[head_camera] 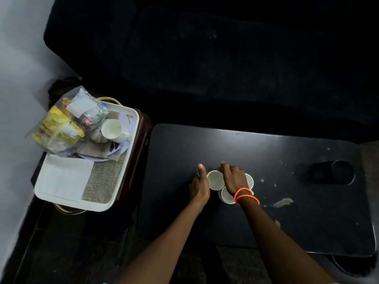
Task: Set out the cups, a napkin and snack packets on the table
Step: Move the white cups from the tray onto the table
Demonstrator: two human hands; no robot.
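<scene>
Three white cups stand close together on the black table (pixel 287 212): one at the left (pixel 215 179), one nearer me (pixel 227 196), and one at the right (pixel 249 180) half hidden by my right hand (pixel 233 177). My right hand, with orange bead bracelets at the wrist, rests over the cluster, fingers on the left cup's rim. My left hand (pixel 200 186) lies flat against that cup's left side. A fourth white cup (pixel 112 129) lies in the white tray (pixel 92 204) at the left, beside a clear bag of snack packets (pixel 61 124) and a white napkin (pixel 63 177).
The tray sits on a dark red stand left of the table and also holds a woven mat (pixel 104 179) and a plate. A round cup-holder cutout (pixel 336 172) is at the table's right end. Light smudges mark the tabletop. A dark sofa lies behind.
</scene>
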